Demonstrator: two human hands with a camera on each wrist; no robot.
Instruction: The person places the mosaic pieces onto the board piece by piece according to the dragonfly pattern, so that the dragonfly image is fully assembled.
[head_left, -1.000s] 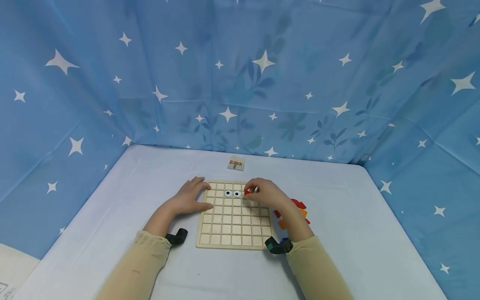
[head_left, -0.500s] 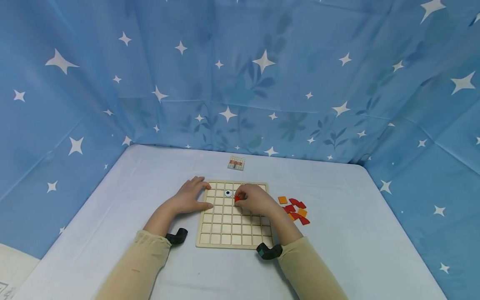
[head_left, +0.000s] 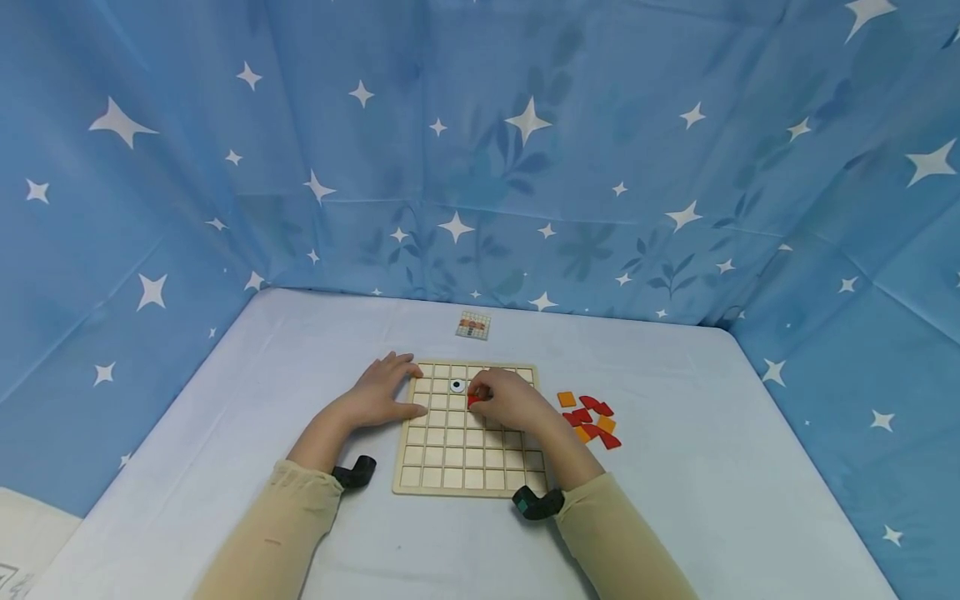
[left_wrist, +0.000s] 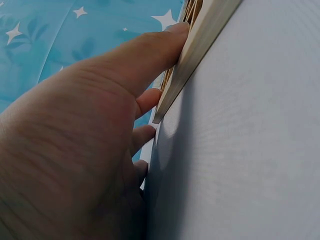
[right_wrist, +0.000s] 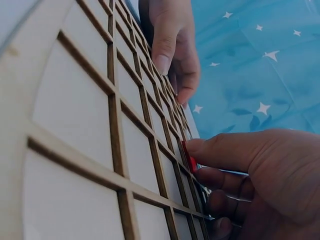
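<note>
Wooden strips divide a grid board (head_left: 454,479) into square compartments, in the middle of the head frame and below its centre. One compartment, in the second row from the far edge and third column from the left, contains a white eye tile (head_left: 457,386) with a black pupil; many others show their pale floors. Close to it, down and to the right, a red piece (head_left: 473,401) is at the board's grid, pinched between the thumb and fingertips of the right hand (head_left: 513,400), with the gap closed down onto it. In the right wrist view, its visible edge slopes from upper left to lower right; the fingers cover too much to tell its full long axis or whether it sits fully inside a compartment. The board lies flat, its near edge running almost level across the lower middle of the head frame. At its left edge, the left hand (head_left: 375,397) has thumb and index finger spread wide, the thumb touching the rim. Red and orange loose pieces (head_left: 606,425) lie right of centre, and a small patterned card (head_left: 473,325) lies above the board on white cloth (head_left: 697,450)
</note>
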